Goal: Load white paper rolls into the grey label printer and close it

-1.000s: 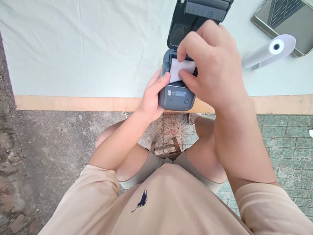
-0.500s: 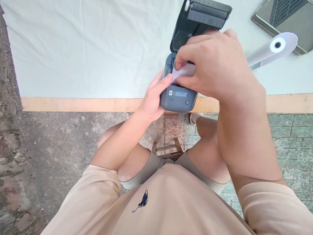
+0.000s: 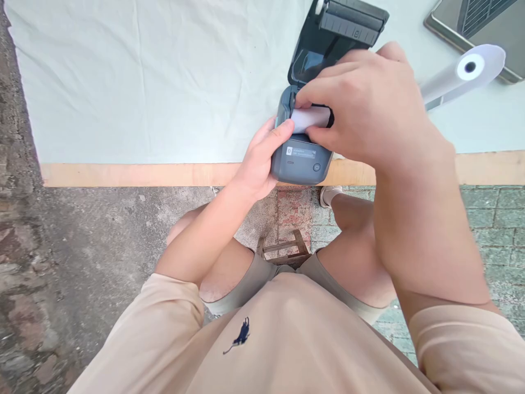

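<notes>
A small grey label printer (image 3: 301, 158) stands at the table's near edge with its lid (image 3: 328, 38) swung up and back. My left hand (image 3: 262, 158) grips the printer's left side, thumb on its top edge. My right hand (image 3: 361, 109) reaches over the open bay with fingers closed on a white paper roll (image 3: 311, 116) that lies across the bay. Most of the bay is hidden under my right hand.
A second white paper roll (image 3: 459, 76) lies on the table at the right. Behind it sits a dark flat device (image 3: 471, 22). The table carries a pale cloth (image 3: 143, 82) with a wooden edge (image 3: 143, 174). A wooden stool (image 3: 283, 249) shows between my knees.
My right hand has pushed the white paper lower into the printer's bay, so less of it shows now. The view has shifted slightly; my left hand keeps its grip.
</notes>
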Motion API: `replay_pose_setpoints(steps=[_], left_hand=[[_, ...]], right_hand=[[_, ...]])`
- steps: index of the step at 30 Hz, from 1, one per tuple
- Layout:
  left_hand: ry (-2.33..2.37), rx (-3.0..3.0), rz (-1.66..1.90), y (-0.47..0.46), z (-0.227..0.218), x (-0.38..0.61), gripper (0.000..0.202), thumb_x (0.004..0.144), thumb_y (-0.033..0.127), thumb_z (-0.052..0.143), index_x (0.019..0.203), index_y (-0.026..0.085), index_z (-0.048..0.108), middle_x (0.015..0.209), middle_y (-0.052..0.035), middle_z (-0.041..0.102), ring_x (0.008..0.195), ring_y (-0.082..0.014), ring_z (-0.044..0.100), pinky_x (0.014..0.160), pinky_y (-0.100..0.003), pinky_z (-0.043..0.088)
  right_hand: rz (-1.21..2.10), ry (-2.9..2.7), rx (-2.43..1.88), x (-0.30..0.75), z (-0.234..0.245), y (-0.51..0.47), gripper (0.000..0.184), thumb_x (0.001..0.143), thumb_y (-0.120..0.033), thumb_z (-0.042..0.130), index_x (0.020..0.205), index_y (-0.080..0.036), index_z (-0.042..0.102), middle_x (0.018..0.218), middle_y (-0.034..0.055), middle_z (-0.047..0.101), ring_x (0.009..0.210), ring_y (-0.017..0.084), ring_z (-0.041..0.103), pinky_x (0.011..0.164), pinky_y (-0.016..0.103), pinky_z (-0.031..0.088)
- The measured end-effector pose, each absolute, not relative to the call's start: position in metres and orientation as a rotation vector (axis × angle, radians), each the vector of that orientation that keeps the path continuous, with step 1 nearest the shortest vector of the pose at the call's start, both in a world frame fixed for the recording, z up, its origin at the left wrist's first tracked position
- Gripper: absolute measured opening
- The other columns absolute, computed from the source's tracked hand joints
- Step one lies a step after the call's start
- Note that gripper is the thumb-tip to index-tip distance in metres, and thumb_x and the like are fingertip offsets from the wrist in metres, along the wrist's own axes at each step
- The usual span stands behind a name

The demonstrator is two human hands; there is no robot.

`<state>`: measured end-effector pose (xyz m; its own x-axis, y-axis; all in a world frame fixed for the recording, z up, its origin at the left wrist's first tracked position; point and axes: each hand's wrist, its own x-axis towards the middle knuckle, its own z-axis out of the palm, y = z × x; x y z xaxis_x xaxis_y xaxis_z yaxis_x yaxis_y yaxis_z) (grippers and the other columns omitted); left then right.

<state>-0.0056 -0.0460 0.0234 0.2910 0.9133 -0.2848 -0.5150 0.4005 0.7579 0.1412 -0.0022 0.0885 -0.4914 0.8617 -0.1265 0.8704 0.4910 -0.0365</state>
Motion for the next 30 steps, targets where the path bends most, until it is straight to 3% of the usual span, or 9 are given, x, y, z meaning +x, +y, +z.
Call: replay_pose_setpoints(steps=[4,8,11,15,20,24,30], left_hand=[[0.799,0.586,1.022,-0.045,0.024,-0.005,0.017,0.090,0.030,0.045,0.086,0.017,0.055,0.072,0.0034,0.060,0.071,-0.0087,0.067,0.058,-0.017,0.052],[0.802,0.559,1.041,-0.045,0.023,-0.004,0.017,0.090,0.029,0.046,0.085,0.016,0.056,0.073,0.0021,0.061,0.099,-0.0159,0.067,0.070,-0.020,0.057],[0.818,0.543,1.042,-0.045,0.024,-0.003,0.017,0.088,0.031,0.049,0.084,0.016,0.057,0.077,0.0004,0.063,0.106,-0.0189,0.065,0.076,-0.024,0.058],[0.837,0.539,1.039,-0.046,0.024,-0.003,0.019,0.087,0.032,0.051,0.081,0.015,0.057,0.073,0.0003,0.061,0.098,-0.0184,0.067,0.072,-0.024,0.057],[0.800,0.573,1.036,-0.045,0.023,-0.004,0.017,0.087,0.032,0.050,0.085,0.017,0.058,0.073,0.0029,0.060,0.068,-0.0086,0.065,0.058,-0.018,0.051],[0.829,0.536,1.033,-0.045,0.021,-0.005,0.022,0.089,0.034,0.047,0.091,0.016,0.059,0.077,0.0012,0.062,0.071,-0.0096,0.065,0.065,-0.022,0.052],[0.812,0.509,1.050,-0.045,0.023,-0.005,0.022,0.084,0.037,0.054,0.087,0.017,0.061,0.077,0.0011,0.064,0.073,-0.0101,0.065,0.065,-0.021,0.053]], right_hand=[[-0.167,2.644,1.628,0.141,0.085,0.000,0.024,0.081,-0.029,0.040,0.099,-0.030,0.055,0.083,0.0033,0.058,0.086,0.018,0.050,0.080,0.036,0.025],[-0.201,2.659,1.660,0.140,0.083,-0.001,0.029,0.085,-0.027,0.033,0.090,-0.030,0.062,0.106,-0.0012,0.059,0.101,0.018,0.049,0.076,0.033,0.025],[-0.249,2.665,1.634,0.141,0.084,-0.004,0.033,0.085,-0.024,0.033,0.088,-0.031,0.065,0.113,-0.0053,0.058,0.100,0.017,0.047,0.072,0.032,0.022],[-0.322,2.662,1.569,0.145,0.089,-0.004,0.023,0.079,-0.023,0.045,0.092,-0.031,0.062,0.114,-0.0083,0.059,0.095,0.017,0.047,0.068,0.031,0.018],[-0.341,2.599,1.529,0.143,0.093,0.001,0.032,0.072,-0.016,0.047,0.101,-0.028,0.051,0.112,-0.0013,0.057,0.095,0.018,0.050,0.063,0.029,0.019],[-0.281,2.614,1.562,0.136,0.090,0.004,0.029,0.070,-0.018,0.046,0.097,-0.028,0.052,0.105,-0.0021,0.059,0.094,0.018,0.051,0.066,0.031,0.018],[-0.141,2.610,1.651,0.136,0.084,0.003,0.033,0.077,-0.026,0.039,0.100,-0.032,0.062,0.072,0.0051,0.055,0.077,0.017,0.048,0.072,0.034,0.020]])
